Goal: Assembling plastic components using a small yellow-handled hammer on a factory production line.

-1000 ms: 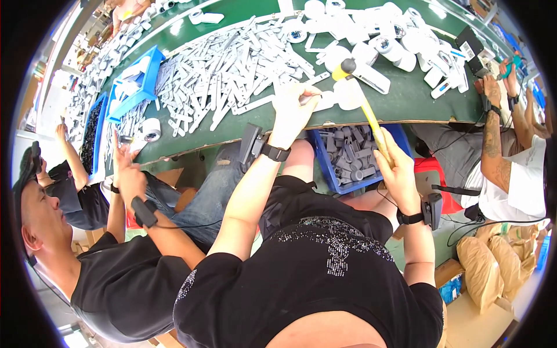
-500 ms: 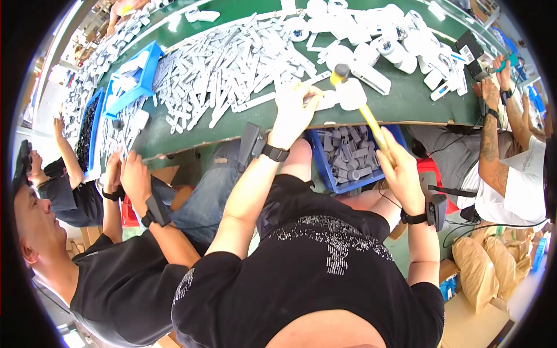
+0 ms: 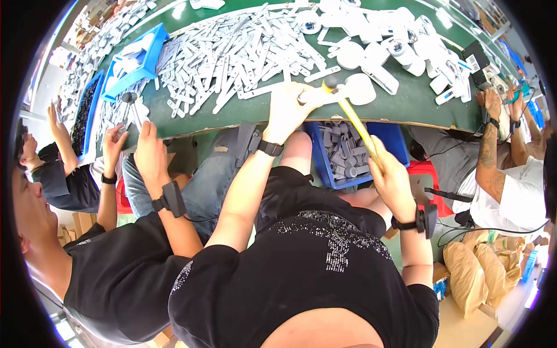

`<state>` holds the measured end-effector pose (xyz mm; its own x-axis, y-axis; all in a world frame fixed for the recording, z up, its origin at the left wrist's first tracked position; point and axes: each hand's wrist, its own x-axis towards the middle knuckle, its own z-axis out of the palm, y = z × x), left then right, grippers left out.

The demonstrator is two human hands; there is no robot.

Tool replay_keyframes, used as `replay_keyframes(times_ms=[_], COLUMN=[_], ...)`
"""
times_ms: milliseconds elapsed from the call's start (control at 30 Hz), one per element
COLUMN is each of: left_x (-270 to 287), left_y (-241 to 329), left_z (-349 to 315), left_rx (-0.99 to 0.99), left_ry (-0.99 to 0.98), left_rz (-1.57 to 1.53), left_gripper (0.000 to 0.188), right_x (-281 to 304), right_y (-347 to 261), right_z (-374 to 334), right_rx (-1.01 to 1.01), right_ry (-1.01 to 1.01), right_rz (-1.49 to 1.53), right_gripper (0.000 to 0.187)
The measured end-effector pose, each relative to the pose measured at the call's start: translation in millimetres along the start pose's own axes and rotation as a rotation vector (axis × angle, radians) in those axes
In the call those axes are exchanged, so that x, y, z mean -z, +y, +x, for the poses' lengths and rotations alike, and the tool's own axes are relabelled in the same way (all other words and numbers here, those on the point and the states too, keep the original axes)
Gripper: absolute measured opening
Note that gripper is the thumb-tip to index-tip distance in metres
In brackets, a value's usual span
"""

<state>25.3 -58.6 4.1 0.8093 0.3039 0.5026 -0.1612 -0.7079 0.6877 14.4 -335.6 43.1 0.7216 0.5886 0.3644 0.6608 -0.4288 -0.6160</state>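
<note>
My right hand [image 3: 391, 178] is closed round the yellow handle of a hammer [image 3: 358, 126]. The hammer's dark head is over the narrow arm of a white plastic part with a round end [image 3: 361, 90]; whether it touches cannot be told. On the other side, my left hand [image 3: 291, 109] pinches the narrow end of this part at the table's near edge. Its fingertips are partly washed out by glare. Long grey-white plastic strips [image 3: 243, 55] lie in a heap just beyond my left hand.
Below the table edge, a blue bin [image 3: 395, 139] holds grey plastic parts. White camera-like housings [image 3: 400, 49] crowd the far right of the green table [image 3: 423, 104]. A blue tray [image 3: 130, 72] stands at left. Co-workers sit on both sides; the left one holds a hammer [image 3: 132, 104].
My hammer's head has come down from above the white part to its narrow arm, and my right hand has lowered slightly. The left co-worker's hammer has risen into clearer view.
</note>
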Motion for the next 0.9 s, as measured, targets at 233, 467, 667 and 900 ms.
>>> replay_keyframes(times_ms=[233, 467, 667, 900], left_x=[-7, -6, -8, -13], left_y=[2, -4, -2, -5], left_z=[-5, -5, 4, 7], left_rx=[0.128, 0.106, -0.115, -0.103], left_ry=[0.094, 0.065, 0.010, 0.022], left_rz=[-0.176, -0.202, -0.012, -0.111], left_gripper=[0.027, 0.026, 0.024, 0.020], right_x=[0, 17, 6, 16], right_y=[5, -14, 4, -12], right_z=[-1, 6, -7, 3], right_rx=[-0.036, -0.031, -0.123, -0.065], right_ry=[0.014, 0.080, -0.015, 0.126], right_rz=[0.079, 0.076, 0.121, 0.097], right_gripper=[0.046, 0.046, 0.048, 0.045])
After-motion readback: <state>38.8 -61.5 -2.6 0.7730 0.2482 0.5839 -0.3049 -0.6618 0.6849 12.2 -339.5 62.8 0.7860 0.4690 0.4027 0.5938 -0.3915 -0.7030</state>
